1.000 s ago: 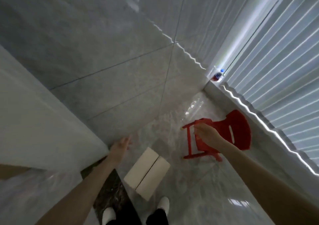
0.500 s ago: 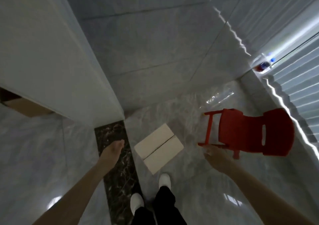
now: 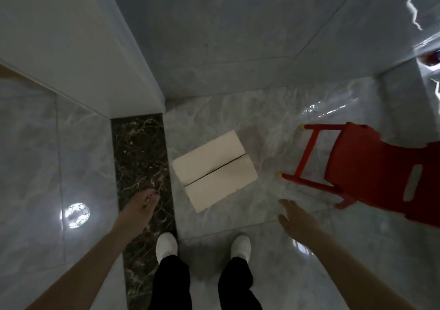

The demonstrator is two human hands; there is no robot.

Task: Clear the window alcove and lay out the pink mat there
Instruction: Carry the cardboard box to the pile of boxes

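A closed pale cardboard box (image 3: pixel 215 170) lies on the glossy grey floor of the alcove, just ahead of my feet. A red plastic chair (image 3: pixel 371 174) lies tipped over to the right of the box. My right hand (image 3: pixel 297 218) hovers with straight fingers below the chair's legs, touching nothing. My left hand (image 3: pixel 140 208) hangs over the dark marble strip with loosely curled fingers and holds nothing. No pink mat is in view.
A white wall corner (image 3: pixel 142 76) juts in at the left. A dark marble threshold strip (image 3: pixel 140 157) runs along the floor beside it. Tiled walls close the alcove at the back. A small red object (image 3: pixel 431 58) sits on the sill at the far right.
My right hand has let go of the red chair, which now lies on the floor to the right. My view has swung down and left toward the box and my feet.
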